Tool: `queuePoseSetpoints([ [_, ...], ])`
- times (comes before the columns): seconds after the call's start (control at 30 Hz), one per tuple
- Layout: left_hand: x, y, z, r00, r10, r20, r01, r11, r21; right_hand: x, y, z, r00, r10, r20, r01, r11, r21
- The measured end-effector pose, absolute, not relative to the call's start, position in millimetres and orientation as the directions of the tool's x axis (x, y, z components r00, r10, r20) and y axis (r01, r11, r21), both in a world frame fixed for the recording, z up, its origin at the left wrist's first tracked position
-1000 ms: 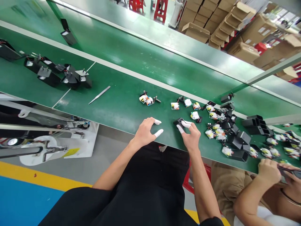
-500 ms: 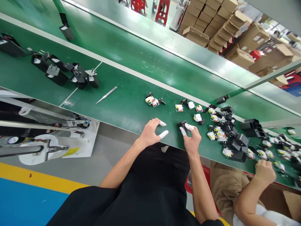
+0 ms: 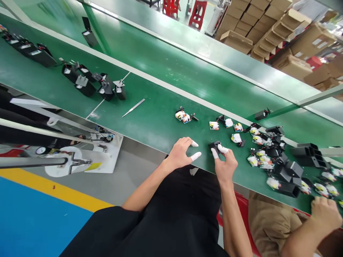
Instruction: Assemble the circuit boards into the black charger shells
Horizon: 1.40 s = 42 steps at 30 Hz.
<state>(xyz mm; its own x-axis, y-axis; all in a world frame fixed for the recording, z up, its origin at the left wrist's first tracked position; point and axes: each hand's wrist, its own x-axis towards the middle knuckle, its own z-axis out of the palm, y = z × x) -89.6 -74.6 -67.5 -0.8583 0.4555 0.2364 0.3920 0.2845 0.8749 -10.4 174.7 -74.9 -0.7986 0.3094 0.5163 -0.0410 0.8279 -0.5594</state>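
Observation:
My right hand (image 3: 225, 165), with white covers on thumb and forefinger, grips a small black plastic housing (image 3: 214, 145) low over the green bench. To its left, my left hand (image 3: 181, 153) is held open, thumb and forefinger apart and nothing between them; white covers are on those fingertips too. Beyond the hands lie circuit boards with white and yellow parts (image 3: 183, 116). More single boards (image 3: 236, 138) rest just past my right hand. What is inside the held housing is hidden by my fingers.
Metal tweezers (image 3: 133, 108) lie left of centre. Several black cases with plug pins (image 3: 84, 85) stand farther left. To the right are piled boards and black housings (image 3: 288, 169). A co-worker's hand (image 3: 325, 212) rests at the bench's right edge (image 3: 278, 200).
The view has swung left, so everything sits farther right in the picture. My hands keep nearly the same pose, the right one still on the black housing.

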Motion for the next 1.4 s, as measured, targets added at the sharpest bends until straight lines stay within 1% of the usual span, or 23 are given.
queuePoseSetpoints([
  [0.07,-89.0,-73.9,-67.0,-0.85,0.47,0.237,0.405,0.297,0.865,-11.7,170.8,-76.1,-0.785,0.333,0.522,-0.034,0.819,-0.573],
  [0.1,-87.9,-72.1,-66.9,-0.842,0.483,0.241,0.421,0.308,0.853,-11.4,167.8,-74.6,-0.78,0.354,0.516,-0.038,0.796,-0.604],
  [0.17,-83.2,-64.9,-66.6,-0.813,0.521,0.259,0.467,0.317,0.826,-7.6,158.1,-67.6,-0.772,0.409,0.486,-0.063,0.713,-0.699],
  [0.23,-74.9,-54.0,-66.0,-0.782,0.554,0.285,0.501,0.288,0.816,0.2,143.9,-56.6,-0.789,0.434,0.435,-0.103,0.605,-0.79],
  [0.3,-64.2,-43.2,-64.2,-0.78,0.548,0.303,0.492,0.237,0.838,9.6,129.7,-43.2,-0.816,0.435,0.381,-0.12,0.517,-0.848],
  [0.37,-54.1,-36.7,-61.3,-0.79,0.517,0.329,0.487,0.202,0.85,18.3,121.5,-28.9,-0.835,0.457,0.307,-0.094,0.431,-0.897],
  [0.43,-46.6,-36.0,-57.9,-0.775,0.499,0.387,0.528,0.175,0.831,26.2,122.2,-14.5,-0.867,0.439,0.236,-0.058,0.382,-0.922],
  [0.47,-44.0,-37.4,-56.3,-0.753,0.5,0.428,0.563,0.153,0.812,30.0,125.2,-7.6,-0.887,0.41,0.214,-0.044,0.386,-0.922],
  [0.53,-40.3,-41.5,-54.1,-0.711,0.497,0.498,0.617,0.101,0.78,37.0,132.5,5.2,-0.92,0.336,0.202,-0.039,0.432,-0.901],
  [0.6,-37.3,-44.9,-53.1,-0.689,0.477,0.546,0.636,0.038,0.77,42.7,137.5,15.6,-0.925,0.312,0.216,-0.055,0.454,-0.89],
  [0.63,-35.4,-45.5,-52.9,-0.687,0.469,0.556,0.628,-0.003,0.778,44.8,138.3,19.8,-0.922,0.32,0.219,-0.067,0.425,-0.903],
  [0.7,-30.5,-44.3,-52.9,-0.7,0.469,0.539,0.554,-0.12,0.824,46.9,137.5,26.6,-0.917,0.354,0.185,-0.083,0.285,-0.955],
  [0.8,-20.7,-39.3,-52.9,-0.735,0.505,0.452,0.338,-0.304,0.891,46.0,136.4,33.4,-0.93,0.36,0.068,-0.063,0.025,-0.998],
  [0.87,-14.3,-36.1,-52.9,-0.748,0.523,0.409,0.236,-0.366,0.9,44.8,138.6,36.0,-0.942,0.334,0.02,-0.046,-0.07,-0.996],
  [1.0,-5.1,-32.1,-51.0,-0.751,0.577,0.322,0.109,-0.372,0.922,43.4,147.0,39.7,-0.952,0.305,-0.011,-0.035,-0.144,-0.989],
  [1.07,-1.0,-29.2,-45.7,-0.753,0.62,0.22,-0.009,-0.343,0.939,40.0,152.1,41.9,-0.953,0.298,-0.06,0.011,-0.162,-0.987],
  [1.13,4.5,-24.8,-35.5,-0.753,0.652,0.091,-0.17,-0.326,0.93,31.7,158.4,42.6,-0.952,0.286,-0.104,0.063,-0.147,-0.987],
  [1.2,12.0,-19.0,-21.1,-0.745,0.663,-0.067,-0.372,-0.331,0.867,18.3,166.0,39.1,-0.961,0.253,-0.111,0.09,-0.095,-0.991],
  [1.3,24.8,-8.8,3.6,-0.696,0.633,-0.338,-0.652,-0.361,0.667,-4.1,175.9,24.3,-0.984,0.135,-0.116,0.115,-0.016,-0.993],
  [1.37,31.3,-1.5,19.0,-0.656,0.583,-0.479,-0.748,-0.418,0.516,-13.0,178.7,11.7,-0.989,0.08,-0.125,0.126,0.009,-0.992],
  [1.4,33.4,2.3,26.0,-0.641,0.556,-0.529,-0.767,-0.457,0.45,-14.3,179.1,6.3,-0.99,0.092,-0.106,0.108,0.026,-0.994],
])
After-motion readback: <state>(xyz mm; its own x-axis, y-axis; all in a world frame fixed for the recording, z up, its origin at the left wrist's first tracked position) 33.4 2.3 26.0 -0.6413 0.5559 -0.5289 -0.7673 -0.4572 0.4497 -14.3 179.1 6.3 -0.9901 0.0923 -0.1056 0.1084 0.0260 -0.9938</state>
